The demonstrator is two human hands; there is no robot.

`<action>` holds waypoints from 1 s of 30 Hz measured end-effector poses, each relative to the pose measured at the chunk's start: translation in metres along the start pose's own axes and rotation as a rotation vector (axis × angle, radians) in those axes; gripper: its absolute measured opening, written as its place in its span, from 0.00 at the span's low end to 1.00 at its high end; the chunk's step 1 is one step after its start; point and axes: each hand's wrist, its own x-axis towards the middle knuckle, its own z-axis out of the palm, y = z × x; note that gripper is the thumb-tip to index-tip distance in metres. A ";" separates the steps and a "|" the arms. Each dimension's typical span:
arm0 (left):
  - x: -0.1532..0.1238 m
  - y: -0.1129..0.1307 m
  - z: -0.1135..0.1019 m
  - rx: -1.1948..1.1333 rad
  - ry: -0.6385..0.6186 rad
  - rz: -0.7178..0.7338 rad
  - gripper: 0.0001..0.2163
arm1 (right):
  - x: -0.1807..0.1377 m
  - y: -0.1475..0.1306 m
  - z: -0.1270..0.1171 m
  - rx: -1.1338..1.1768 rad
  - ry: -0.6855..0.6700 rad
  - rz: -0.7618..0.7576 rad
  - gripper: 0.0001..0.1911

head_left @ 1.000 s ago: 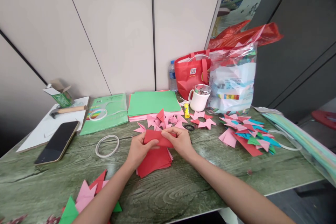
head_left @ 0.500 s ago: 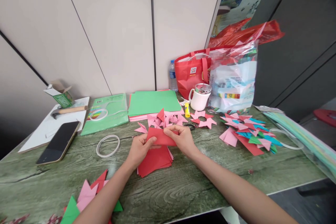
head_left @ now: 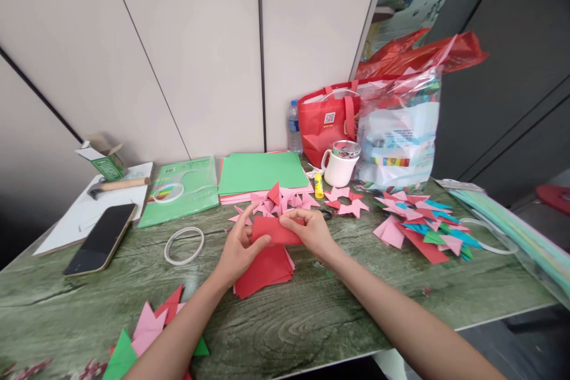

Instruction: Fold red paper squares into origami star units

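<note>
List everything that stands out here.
Held paper: 1, red, centre
Paper stack: 1, red, centre
Card stack: 1, green top, back
Folded papers: many, multicoloured, scattered
Glue stick: 1, yellow, back
Mug: 1, white, back
Bottle: 1, clear, back
Tote: 1, red, back
Plastic bag: 1, clear, back
Phone: 1, black, left
Hammer: 1, brown handle, left
Box: 1, green, left
Table: 1, green, beneath
Left hand: 1, bare, centre
Right hand: 1, bare, centre

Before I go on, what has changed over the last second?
The left hand has loosened: its index finger has lifted away from the red paper; whether it still holds on is unclear. The right hand still pinches the paper near its upper edge. The red stack below stays put.
</note>
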 end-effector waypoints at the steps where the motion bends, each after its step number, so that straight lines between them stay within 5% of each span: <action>1: 0.000 0.001 0.000 0.016 -0.010 0.032 0.28 | 0.000 0.000 -0.001 0.000 -0.005 0.000 0.10; 7: 0.004 -0.003 -0.006 0.247 -0.045 0.244 0.12 | 0.000 -0.003 -0.001 -0.047 -0.070 -0.026 0.10; 11: 0.005 -0.005 -0.008 0.286 -0.115 0.165 0.14 | 0.000 -0.002 0.000 -0.087 -0.059 -0.038 0.10; 16: 0.004 -0.005 -0.009 0.304 -0.059 0.145 0.14 | -0.001 -0.003 0.001 -0.059 -0.026 -0.049 0.10; 22: 0.005 -0.004 -0.012 0.295 0.072 0.151 0.15 | -0.002 -0.005 0.000 0.244 -0.171 0.094 0.28; 30: 0.005 -0.009 -0.011 0.228 0.112 0.137 0.15 | -0.001 0.000 0.002 0.334 -0.155 0.150 0.21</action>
